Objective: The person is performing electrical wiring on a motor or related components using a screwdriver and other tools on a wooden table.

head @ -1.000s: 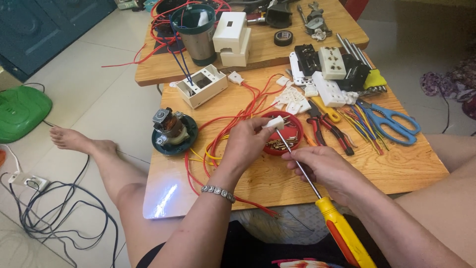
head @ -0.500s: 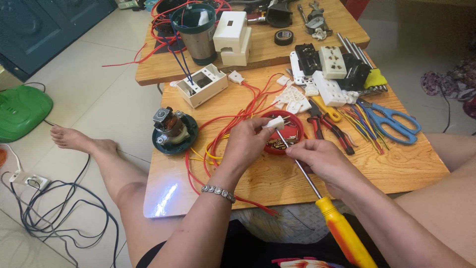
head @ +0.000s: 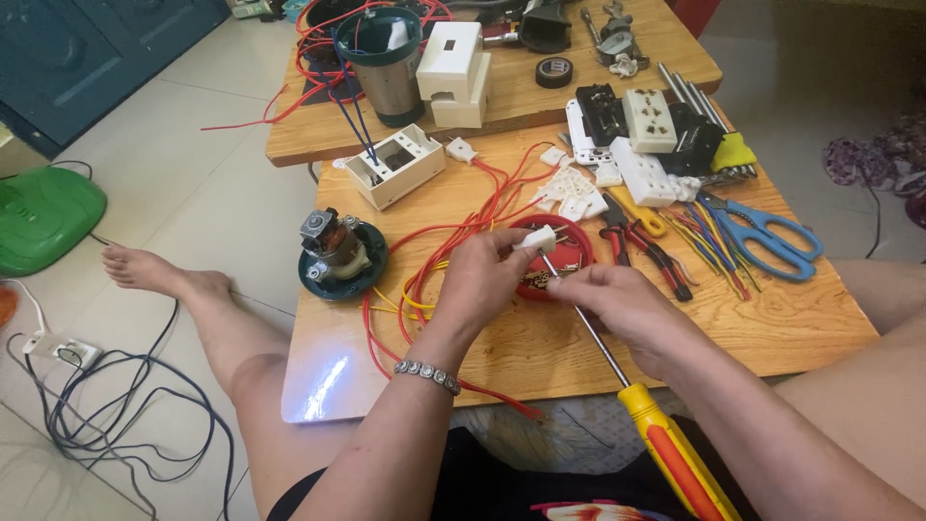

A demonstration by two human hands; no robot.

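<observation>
My left hand (head: 487,280) pinches a small white connector block (head: 538,238) above the wooden table (head: 791,328). My right hand (head: 622,304) grips the metal shaft of a long screwdriver (head: 637,405) with a yellow and orange handle, its tip set against the white block. Red wires (head: 453,241) run from under my left hand across the table. Just behind the block sits a red round dish (head: 569,253) holding small dark parts.
A small electric motor (head: 338,249) on a dark green base stands left. Pliers (head: 648,246), blue scissors (head: 767,236), coloured wire ends, white sockets (head: 648,118) and a white open box (head: 395,166) lie behind. A metal jug (head: 386,60) stands on the far table. Cables cover the floor left.
My right hand has slid slightly up the screwdriver shaft toward the white block. My left hand keeps the block nearly still.
</observation>
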